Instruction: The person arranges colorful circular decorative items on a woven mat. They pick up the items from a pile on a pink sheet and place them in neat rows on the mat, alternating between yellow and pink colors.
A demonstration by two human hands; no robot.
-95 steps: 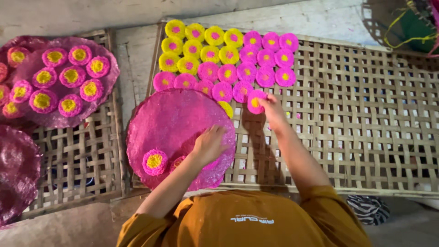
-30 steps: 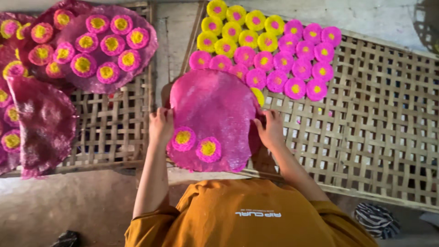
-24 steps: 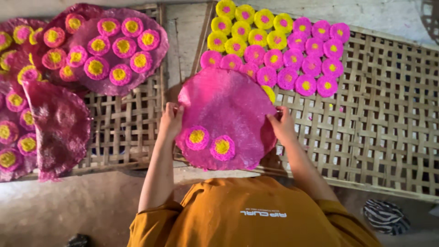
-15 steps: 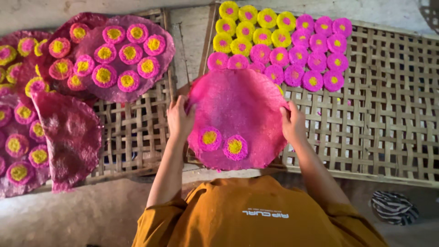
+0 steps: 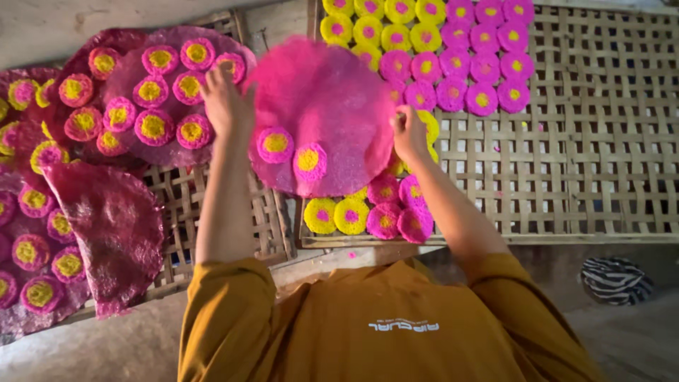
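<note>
A large pink round sheet [image 5: 322,106] bearing two small pink-and-yellow discs [image 5: 292,151] is held lifted between the left hand [image 5: 228,102] and the right hand [image 5: 409,131], each gripped on an edge, above five discs [image 5: 368,214] laid on the woven bamboo tray [image 5: 566,170]

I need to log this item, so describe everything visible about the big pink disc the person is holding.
The big pink disc is round, thin and grainy, like a sheet of pressed strands, bright pink, its upper edge blurred. Two small pink rounds with yellow centres sit on its lower part. It is lifted off the woven bamboo tray, held between both hands: the left hand at its left edge, the right hand at its right edge. It covers part of the rows of small rounds on the tray.
</note>
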